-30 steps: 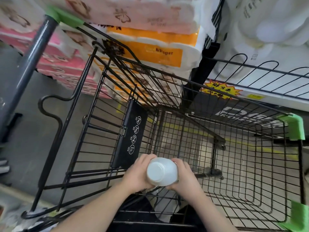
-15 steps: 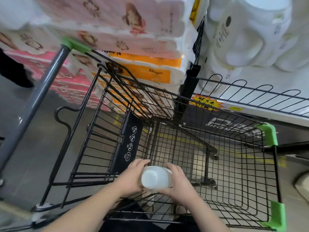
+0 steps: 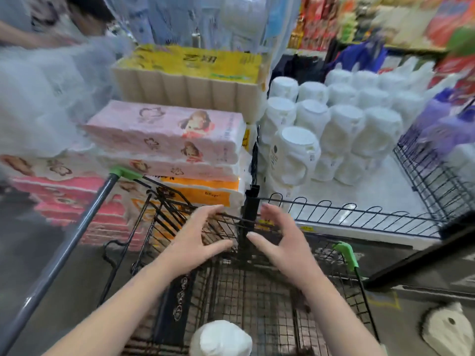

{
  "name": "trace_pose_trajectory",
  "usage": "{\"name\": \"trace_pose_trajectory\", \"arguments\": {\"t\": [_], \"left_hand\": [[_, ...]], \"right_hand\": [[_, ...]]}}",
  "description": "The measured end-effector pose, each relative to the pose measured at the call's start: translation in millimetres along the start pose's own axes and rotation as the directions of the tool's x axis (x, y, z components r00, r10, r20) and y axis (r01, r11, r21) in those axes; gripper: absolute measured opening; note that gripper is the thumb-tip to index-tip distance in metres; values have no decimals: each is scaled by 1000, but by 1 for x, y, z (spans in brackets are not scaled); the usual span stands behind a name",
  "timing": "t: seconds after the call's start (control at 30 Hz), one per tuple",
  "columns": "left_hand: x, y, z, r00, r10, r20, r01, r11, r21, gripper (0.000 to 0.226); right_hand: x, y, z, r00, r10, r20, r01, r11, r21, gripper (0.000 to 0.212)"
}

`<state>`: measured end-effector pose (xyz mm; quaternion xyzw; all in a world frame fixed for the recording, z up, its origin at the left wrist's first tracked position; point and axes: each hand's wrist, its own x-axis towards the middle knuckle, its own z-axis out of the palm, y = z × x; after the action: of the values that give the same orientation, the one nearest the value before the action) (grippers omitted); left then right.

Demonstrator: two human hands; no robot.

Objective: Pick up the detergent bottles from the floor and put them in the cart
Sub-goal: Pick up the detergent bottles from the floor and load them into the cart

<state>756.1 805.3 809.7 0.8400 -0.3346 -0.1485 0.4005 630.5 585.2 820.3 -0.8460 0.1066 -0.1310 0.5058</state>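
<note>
A white detergent bottle (image 3: 221,339) stands upright inside the black wire cart (image 3: 257,299), at the near end of the basket, its round cap facing up. My left hand (image 3: 198,240) and my right hand (image 3: 280,240) hover above the cart's far end, fingers spread and curved toward each other, holding nothing. Another white detergent bottle (image 3: 447,330) lies on the grey floor to the right of the cart. The view is blurred by motion.
A shelf of several white detergent bottles (image 3: 334,129) stands behind a low wire rail (image 3: 359,209) ahead right. Stacked tissue packs (image 3: 164,140) rise ahead left. The cart's grey handle (image 3: 59,255) slants at left. A person (image 3: 51,19) is at top left.
Both hands let go of the white bottle, which now stands in the cart, and rose apart above the basket. The camera tilted up, bringing the shelf into view.
</note>
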Motion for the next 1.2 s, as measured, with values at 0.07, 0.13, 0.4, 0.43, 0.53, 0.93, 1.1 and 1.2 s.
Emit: {"name": "trace_pose_trajectory", "arguments": {"t": [0.07, 0.13, 0.4, 0.43, 0.53, 0.93, 1.1, 1.2], "left_hand": [[12, 33, -18, 995, 91, -42, -93, 995, -45, 73], [22, 65, -32, 984, 162, -79, -169, 981, -99, 66], [48, 167, -41, 866, 494, -77, -491, 813, -313, 67], [52, 176, -37, 839, 541, -63, -531, 787, -314, 70], [59, 204, -20, 780, 626, -5, -589, 730, -347, 73], [34, 302, 69, 648, 751, 127, -652, 634, -417, 70], [22, 365, 135, 593, 784, 184, -652, 602, -460, 67], [13, 404, 184, 560, 800, 215, -653, 586, -480, 68]], "right_hand": [[4, -33, -26, 991, -74, -110, 74, 997, 2, 63], [2, -64, -49, 969, -135, -205, 141, 990, 17, 61], [-46, -127, -97, 883, -175, -435, 176, 984, -36, 64], [-54, -131, -104, 871, -166, -462, 163, 986, -47, 64], [-81, -138, -127, 828, -152, -539, 121, 988, -93, 65], [-180, -119, -210, 636, -125, -762, 90, 992, -88, 58], [-248, -93, -266, 536, -77, -840, 47, 997, -62, 58], [-292, -75, -304, 475, -63, -878, 23, 998, -59, 58]]}}
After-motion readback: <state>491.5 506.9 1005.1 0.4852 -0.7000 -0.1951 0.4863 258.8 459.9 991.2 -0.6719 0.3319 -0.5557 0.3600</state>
